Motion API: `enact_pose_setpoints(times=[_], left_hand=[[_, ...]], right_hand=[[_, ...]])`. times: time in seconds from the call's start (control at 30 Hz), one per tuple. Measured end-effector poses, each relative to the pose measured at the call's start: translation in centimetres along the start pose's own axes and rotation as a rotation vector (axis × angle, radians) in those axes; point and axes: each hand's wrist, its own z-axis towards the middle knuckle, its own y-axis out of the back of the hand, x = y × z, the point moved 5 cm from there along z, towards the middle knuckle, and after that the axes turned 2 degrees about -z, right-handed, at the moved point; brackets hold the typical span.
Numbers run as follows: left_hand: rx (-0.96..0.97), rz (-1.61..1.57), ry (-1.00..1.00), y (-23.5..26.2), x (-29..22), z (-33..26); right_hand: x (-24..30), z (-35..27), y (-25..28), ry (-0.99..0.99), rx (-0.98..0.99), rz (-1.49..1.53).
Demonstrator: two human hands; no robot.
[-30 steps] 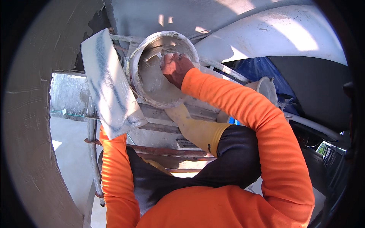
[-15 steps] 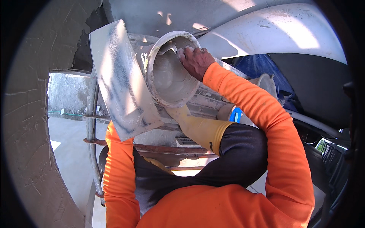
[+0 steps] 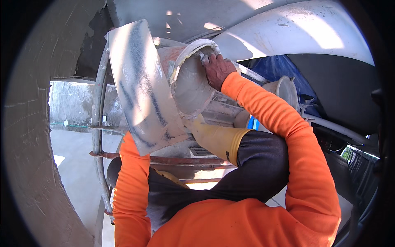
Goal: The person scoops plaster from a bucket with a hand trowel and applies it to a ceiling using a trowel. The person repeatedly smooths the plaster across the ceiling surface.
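A broad rectangular plastering trowel [image 3: 144,82], its metal face scuffed and smeared, is tilted at the end of my left forearm. My left hand is hidden behind this plate, which moves with the arm. Just right of it a bucket [image 3: 177,68] leans with its mouth toward me, its rim crusted and its inside coated with wet grey plaster [image 3: 191,88]. My right hand [image 3: 219,71] is at the bucket's right inner rim, fingers curled closed round something whitish that I cannot make out. The trowel's right edge overlaps the bucket's left side.
A rough plastered wall [image 3: 29,136] rises at the left beside a metal scaffold pole [image 3: 98,123]. Rusty rails [image 3: 185,160] cross below. My bent knee and yellow boot [image 3: 218,140] are under the bucket. Another bucket [image 3: 287,92] and a blue sheet [image 3: 279,72] lie at right.
The trowel has shifted right with my left forearm, covering more of the bucket's left side. The bucket's mouth has turned and moved slightly right. My right hand has moved slightly right along the rim.
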Motion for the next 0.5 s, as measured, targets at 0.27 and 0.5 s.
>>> enact_pose_setpoints(times=[0.27,0.5], left_hand=[[0.003,-0.069,-0.056,-0.8,-2.5,0.1],[0.100,-0.042,0.025,-0.5,-1.9,0.6]], right_hand=[[0.0,-0.5,-6.2,0.149,0.281,0.318],[2.1,0.7,-9.0,0.316,0.285,0.628]])
